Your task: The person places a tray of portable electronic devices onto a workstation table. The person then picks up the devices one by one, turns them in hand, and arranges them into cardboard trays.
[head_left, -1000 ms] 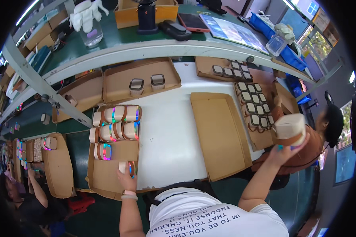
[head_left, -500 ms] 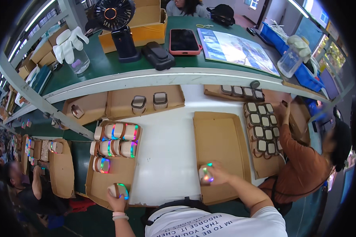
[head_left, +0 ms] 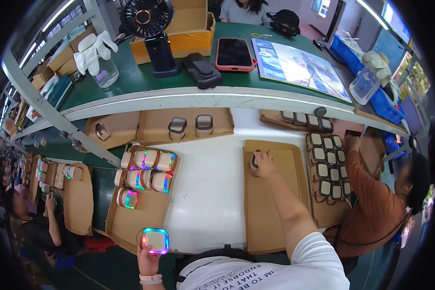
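Note:
My left hand [head_left: 149, 260] grips a small square beige device [head_left: 155, 240] by its edge, over the near end of the left cardboard tray [head_left: 125, 226]. A coloured light ring glows around its pale face. In the far left part of the right cardboard tray [head_left: 278, 217], my right hand [head_left: 266, 165] is closed on a similar dark-rimmed device [head_left: 253, 163], which shows no glow and is partly covered by my fingers. Several lit devices with brown straps [head_left: 142, 179] lie on their sides in rows in the left tray.
A co-worker in brown [head_left: 372, 203] sits at right beside a tray of upright devices [head_left: 327, 170]. A metal shelf rail [head_left: 203, 98] crosses above the white table [head_left: 203, 203]. Two devices stand in a back tray [head_left: 150, 137]. Another worker [head_left: 43, 224] is at far left.
My right hand has moved from the near end of the right tray to its far part; the device there no longer glows. My left hand's device has turned, its lit face now upward.

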Demonstrator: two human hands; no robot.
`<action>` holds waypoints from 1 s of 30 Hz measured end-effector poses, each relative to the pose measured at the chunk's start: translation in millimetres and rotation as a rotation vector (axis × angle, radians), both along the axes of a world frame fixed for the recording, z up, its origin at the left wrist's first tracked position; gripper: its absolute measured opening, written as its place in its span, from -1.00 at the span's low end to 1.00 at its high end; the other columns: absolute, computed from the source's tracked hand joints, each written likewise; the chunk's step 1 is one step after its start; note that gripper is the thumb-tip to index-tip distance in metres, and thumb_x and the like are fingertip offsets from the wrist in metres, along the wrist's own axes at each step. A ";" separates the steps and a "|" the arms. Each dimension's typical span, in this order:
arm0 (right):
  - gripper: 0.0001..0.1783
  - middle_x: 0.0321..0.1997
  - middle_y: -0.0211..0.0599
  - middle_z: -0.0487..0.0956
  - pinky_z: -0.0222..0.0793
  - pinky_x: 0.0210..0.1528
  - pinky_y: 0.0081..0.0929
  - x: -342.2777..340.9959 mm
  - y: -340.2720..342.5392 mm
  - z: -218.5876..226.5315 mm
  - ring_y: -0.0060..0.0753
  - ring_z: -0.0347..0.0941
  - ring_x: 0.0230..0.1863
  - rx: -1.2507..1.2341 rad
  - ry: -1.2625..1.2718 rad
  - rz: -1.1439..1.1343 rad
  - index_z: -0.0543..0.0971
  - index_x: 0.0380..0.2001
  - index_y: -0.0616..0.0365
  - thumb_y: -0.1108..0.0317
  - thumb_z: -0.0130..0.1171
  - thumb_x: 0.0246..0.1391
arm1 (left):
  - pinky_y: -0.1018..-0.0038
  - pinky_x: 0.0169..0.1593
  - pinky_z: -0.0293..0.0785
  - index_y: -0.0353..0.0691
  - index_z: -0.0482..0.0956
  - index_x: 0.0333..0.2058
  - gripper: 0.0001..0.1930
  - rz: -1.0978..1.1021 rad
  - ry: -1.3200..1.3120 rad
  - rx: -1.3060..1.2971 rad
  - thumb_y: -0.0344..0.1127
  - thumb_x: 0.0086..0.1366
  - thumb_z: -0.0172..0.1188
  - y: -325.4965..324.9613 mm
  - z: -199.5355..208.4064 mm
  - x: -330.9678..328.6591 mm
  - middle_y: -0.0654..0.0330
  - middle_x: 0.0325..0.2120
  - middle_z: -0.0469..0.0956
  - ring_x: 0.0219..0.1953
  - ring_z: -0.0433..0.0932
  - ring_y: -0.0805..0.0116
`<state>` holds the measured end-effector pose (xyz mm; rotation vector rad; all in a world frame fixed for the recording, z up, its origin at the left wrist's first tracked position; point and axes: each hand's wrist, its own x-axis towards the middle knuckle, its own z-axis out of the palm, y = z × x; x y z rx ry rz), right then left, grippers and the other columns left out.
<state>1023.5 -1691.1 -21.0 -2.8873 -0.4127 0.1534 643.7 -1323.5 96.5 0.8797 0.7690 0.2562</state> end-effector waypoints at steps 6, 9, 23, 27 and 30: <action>-0.28 0.20 0.03 0.15 0.06 0.21 -0.10 -74.9 66.5 29.0 0.08 0.06 0.22 0.246 -0.001 0.070 0.23 0.14 0.02 0.44 0.14 -0.20 | 0.15 0.04 0.36 -0.17 0.21 0.13 -0.44 -0.220 -0.294 -0.336 -0.09 0.16 -0.03 -13.4 33.7 48.2 0.13 0.02 0.37 0.05 0.37 0.16; -0.30 0.15 0.07 0.20 0.10 0.20 -0.15 -131.6 92.8 56.1 0.09 0.11 0.18 0.342 0.043 0.200 0.25 0.12 0.07 0.43 0.16 -0.20 | 0.18 0.04 0.37 -0.19 0.25 0.11 -0.45 -0.303 -0.307 -0.500 -0.04 0.19 -0.08 -14.5 42.8 69.5 0.12 0.03 0.37 0.07 0.36 0.17; -0.45 0.05 -0.10 0.33 0.26 0.08 -0.28 -254.5 81.0 69.5 -0.03 0.29 0.05 0.368 0.453 0.337 0.32 0.05 0.15 0.48 0.09 -0.11 | 0.17 -0.06 0.48 -0.17 0.40 -0.07 -0.60 -0.148 -0.066 -0.743 -0.06 0.21 -0.05 -2.0 16.4 79.3 0.15 -0.05 0.46 -0.04 0.47 0.16; -0.43 0.04 -0.08 0.33 0.26 0.08 -0.28 -245.2 60.3 58.4 -0.02 0.29 0.04 0.326 0.477 0.330 0.32 0.05 0.16 0.48 0.10 -0.13 | 0.21 -0.11 0.50 -0.11 0.42 -0.09 -0.63 -0.018 0.002 -0.641 -0.04 0.22 -0.05 13.9 6.3 63.4 0.22 -0.09 0.48 -0.10 0.50 0.20; -0.44 0.03 -0.05 0.35 0.26 0.06 -0.22 -211.9 35.4 36.9 0.04 0.30 0.01 0.369 0.371 0.335 0.35 0.02 0.16 0.49 0.07 -0.17 | 0.23 -0.13 0.51 -0.10 0.43 -0.14 -0.66 0.069 0.040 -0.607 -0.04 0.22 -0.06 21.6 0.0 48.7 0.24 -0.15 0.51 -0.13 0.51 0.22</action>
